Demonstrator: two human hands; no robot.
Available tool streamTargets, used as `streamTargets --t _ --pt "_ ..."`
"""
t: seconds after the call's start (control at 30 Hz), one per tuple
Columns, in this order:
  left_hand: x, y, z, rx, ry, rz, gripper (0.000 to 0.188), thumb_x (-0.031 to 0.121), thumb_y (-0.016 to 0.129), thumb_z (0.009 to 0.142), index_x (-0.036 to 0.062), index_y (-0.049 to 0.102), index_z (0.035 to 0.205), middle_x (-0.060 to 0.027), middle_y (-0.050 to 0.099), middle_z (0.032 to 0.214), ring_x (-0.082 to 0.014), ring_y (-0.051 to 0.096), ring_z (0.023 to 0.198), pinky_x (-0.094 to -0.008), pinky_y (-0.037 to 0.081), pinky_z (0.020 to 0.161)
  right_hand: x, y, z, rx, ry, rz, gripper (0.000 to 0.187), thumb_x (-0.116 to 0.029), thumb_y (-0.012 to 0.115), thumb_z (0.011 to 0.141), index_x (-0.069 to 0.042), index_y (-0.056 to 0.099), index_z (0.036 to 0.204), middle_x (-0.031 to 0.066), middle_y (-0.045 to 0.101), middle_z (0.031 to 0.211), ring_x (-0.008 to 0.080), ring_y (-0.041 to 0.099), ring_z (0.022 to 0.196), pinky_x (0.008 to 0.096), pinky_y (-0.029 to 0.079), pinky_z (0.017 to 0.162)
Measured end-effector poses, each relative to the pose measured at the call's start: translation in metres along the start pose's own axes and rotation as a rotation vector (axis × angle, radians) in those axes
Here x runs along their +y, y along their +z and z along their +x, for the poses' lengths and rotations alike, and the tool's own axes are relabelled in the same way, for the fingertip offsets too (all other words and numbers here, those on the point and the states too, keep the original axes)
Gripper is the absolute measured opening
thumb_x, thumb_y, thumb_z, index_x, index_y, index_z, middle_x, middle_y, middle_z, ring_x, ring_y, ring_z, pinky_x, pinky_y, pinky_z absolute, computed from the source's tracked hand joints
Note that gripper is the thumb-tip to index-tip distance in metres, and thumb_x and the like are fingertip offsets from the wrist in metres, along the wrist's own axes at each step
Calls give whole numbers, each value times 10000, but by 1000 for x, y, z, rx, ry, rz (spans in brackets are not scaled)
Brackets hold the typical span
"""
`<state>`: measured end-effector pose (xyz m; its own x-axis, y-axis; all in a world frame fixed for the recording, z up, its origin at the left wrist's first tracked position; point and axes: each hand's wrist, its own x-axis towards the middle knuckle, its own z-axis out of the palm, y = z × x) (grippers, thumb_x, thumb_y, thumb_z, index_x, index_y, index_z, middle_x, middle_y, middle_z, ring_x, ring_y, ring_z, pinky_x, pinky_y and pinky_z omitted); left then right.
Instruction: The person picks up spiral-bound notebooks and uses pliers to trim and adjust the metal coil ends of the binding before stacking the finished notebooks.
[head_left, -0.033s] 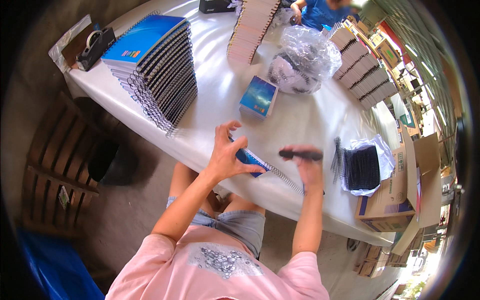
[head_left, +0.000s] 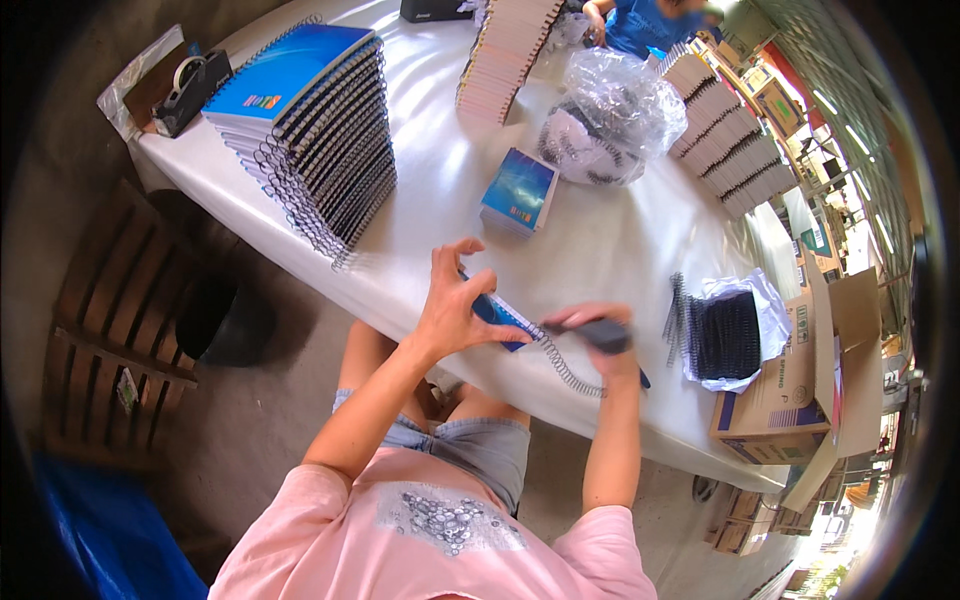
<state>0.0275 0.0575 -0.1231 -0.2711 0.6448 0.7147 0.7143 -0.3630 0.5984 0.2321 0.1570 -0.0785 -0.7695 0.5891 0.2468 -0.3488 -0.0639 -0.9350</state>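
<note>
My left hand (head_left: 452, 305) grips a small blue notebook (head_left: 490, 312) at the table's near edge, thumb and fingers spread along its two ends. A dark metal spiral coil (head_left: 568, 372) hangs in a curve from the right end of the notebook's punched edge. Closed round a black hand tool (head_left: 608, 338), my right hand (head_left: 594, 314) is smeared by motion, and the tool's tip is at the coil's start beside the notebook. The tool's exact kind is not clear. Beyond my hands lies a short stack of small blue notebooks (head_left: 520, 192).
A tall stack of spiral-bound blue notebooks (head_left: 330, 140) stands at left, near a tape dispenser (head_left: 192, 92). Loose black coils (head_left: 727, 338) lie on white wrapping beside a cardboard box (head_left: 770, 425). Farther off are a plastic bag (head_left: 615, 115), book stacks (head_left: 730, 150) and another person (head_left: 645, 25).
My right hand and the black tool have moved left to the notebook's end, and the tool has turned. The coil sags in a deeper curve. My left hand stays in place.
</note>
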Motion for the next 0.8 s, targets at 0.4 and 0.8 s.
streamTargets --t 0.4,0.8 --pt "-6 -2 2 -33 14 -99 623 533 848 440 79 520 713 -171 398 1083 -317 363 958 -393 382 738 -2 11 6 10 -86 -215 339 148 561 607 -1 708 873 111 694 892 188 650 828 279 509 766" --pt "-15 0 0 -2 -222 -352 952 479 908 369 47 375 1029 -183 350 1133 -283 418 969 -358 414 793 8 27 22 342 146 -782 335 129 567 612 -26 710 872 136 684 873 192 652 808 273 494 758"
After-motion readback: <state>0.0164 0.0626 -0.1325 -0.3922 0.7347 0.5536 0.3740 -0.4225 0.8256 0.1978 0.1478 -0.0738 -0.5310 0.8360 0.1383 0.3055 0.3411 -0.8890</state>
